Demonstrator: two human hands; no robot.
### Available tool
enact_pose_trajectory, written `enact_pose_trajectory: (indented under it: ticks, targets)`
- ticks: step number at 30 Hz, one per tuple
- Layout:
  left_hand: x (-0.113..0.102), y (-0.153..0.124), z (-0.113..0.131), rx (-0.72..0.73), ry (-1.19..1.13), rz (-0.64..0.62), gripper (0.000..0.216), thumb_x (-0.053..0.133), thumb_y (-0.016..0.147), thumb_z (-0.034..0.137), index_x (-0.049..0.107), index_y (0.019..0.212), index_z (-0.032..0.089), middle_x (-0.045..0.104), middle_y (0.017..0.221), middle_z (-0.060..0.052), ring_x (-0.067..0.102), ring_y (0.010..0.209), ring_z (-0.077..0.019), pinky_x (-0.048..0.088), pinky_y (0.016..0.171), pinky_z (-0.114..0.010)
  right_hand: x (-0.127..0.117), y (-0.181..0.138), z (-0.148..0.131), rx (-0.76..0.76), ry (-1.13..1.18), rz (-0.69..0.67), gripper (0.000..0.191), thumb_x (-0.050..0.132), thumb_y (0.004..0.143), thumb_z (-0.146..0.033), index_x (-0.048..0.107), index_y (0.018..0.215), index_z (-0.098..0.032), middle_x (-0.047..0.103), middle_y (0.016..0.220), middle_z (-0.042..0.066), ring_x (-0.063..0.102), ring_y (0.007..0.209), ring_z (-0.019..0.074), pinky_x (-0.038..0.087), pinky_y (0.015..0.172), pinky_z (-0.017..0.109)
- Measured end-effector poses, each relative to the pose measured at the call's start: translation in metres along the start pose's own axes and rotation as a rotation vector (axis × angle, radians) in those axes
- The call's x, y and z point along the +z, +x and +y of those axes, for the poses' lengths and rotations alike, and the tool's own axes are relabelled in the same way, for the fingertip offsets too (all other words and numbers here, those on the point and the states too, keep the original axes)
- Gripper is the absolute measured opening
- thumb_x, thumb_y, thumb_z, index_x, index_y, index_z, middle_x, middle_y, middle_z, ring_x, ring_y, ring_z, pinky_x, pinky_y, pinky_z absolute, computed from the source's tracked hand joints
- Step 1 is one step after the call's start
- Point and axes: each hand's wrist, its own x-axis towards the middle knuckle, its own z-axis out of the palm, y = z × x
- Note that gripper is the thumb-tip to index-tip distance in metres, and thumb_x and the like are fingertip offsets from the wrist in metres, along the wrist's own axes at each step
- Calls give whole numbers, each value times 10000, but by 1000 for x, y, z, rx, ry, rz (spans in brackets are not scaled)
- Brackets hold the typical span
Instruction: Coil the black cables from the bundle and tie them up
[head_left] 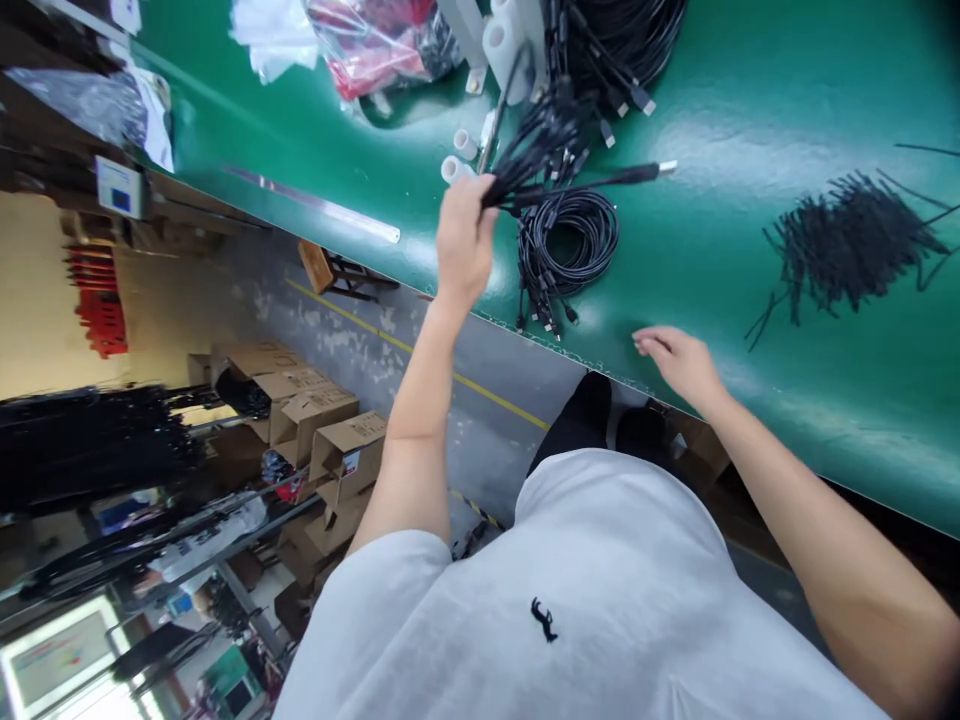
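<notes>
My left hand (463, 238) is closed around the end of a bundle of black USB cables (544, 140), raised over the green table. One cable with a silver plug sticks out to the right of it. Just below the bundle, several coiled black cables (568, 240) lie together near the table's edge, their small plugs pointing toward me. My right hand (682, 365) hovers at the table edge, right of the coils. Its thumb and fingertips are together, and nothing shows between them. Farther right lies a pile of short black ties (855, 240).
A larger heap of black cables (630, 40) is at the back, beside white rolls (501, 45) and a plastic bag with red contents (382, 45). A metal ruler (330, 208) lies along the left edge. Cardboard boxes (349, 455) and a wooden stool (316, 268) stand on the floor.
</notes>
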Motion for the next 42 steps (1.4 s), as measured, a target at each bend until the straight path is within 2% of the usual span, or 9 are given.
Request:
enact_pose_trajectory:
  ticks: [5,10,17,23,26,29,34,37,42]
  targets:
    - [-49,-71,16,-261,-144,236,474,522,898,663,639,1086,243,622,980,-46,619,1019,-198,495,938,-369,15,106,-86,-300,-164,20,345,444,976,-382,685,1115,-179,677,1093,110,606,1100,270,452,1004,471]
    - [-45,-118,13,-591,-543,344,422,661,829,621,664,937,213,519,726,16,500,619,-79,463,607,-218,64,148,-90,-271,-409,-30,439,572,916,-535,647,1005,-112,625,1046,188,556,1129,389,404,990,635]
    - [-32,-108,16,-717,-946,278,295,742,823,468,687,937,202,464,714,21,382,561,-55,374,527,-208,70,135,-78,-307,-424,-9,399,466,959,-507,607,972,-134,604,1065,209,580,1066,375,447,952,605]
    - [-21,-88,21,-642,-796,169,317,652,879,515,665,871,199,509,723,12,425,561,-68,393,556,-226,66,125,-98,-389,-471,-63,579,536,925,-457,505,1364,-80,567,1315,238,529,1234,389,408,1049,598]
    - [-9,-63,26,-419,-436,66,367,535,938,548,674,951,208,589,775,-18,565,702,-127,466,696,-266,46,105,-84,-409,-376,57,555,524,933,-403,502,1407,-114,536,1404,197,491,1308,354,389,1105,562]
    - [12,-29,33,-76,-61,-100,415,402,1006,496,642,1178,204,669,974,-83,617,990,-203,461,910,-342,17,68,-55,-195,-174,97,447,526,922,-480,639,1233,-180,646,1247,159,621,1126,319,465,1031,557]
    - [50,1,54,289,53,-413,398,325,1041,349,612,1267,192,693,1046,-91,615,1030,-202,398,1025,-403,-12,10,-47,109,507,-50,619,517,887,-677,545,1341,-258,630,1327,120,644,1156,268,526,999,497]
    - [64,-11,75,198,-157,-394,423,366,1024,441,610,1263,190,682,1068,-97,617,1028,-210,438,976,-387,-16,6,-80,-19,665,0,683,523,879,-697,446,1430,-300,538,1453,98,577,1273,252,509,1040,457]
    - [92,-20,76,-407,-752,-169,320,488,988,453,612,1183,231,612,854,-7,569,720,-100,474,714,-243,-24,26,-114,-136,550,173,619,538,895,-631,490,1411,-294,563,1422,88,612,1205,239,532,994,424]
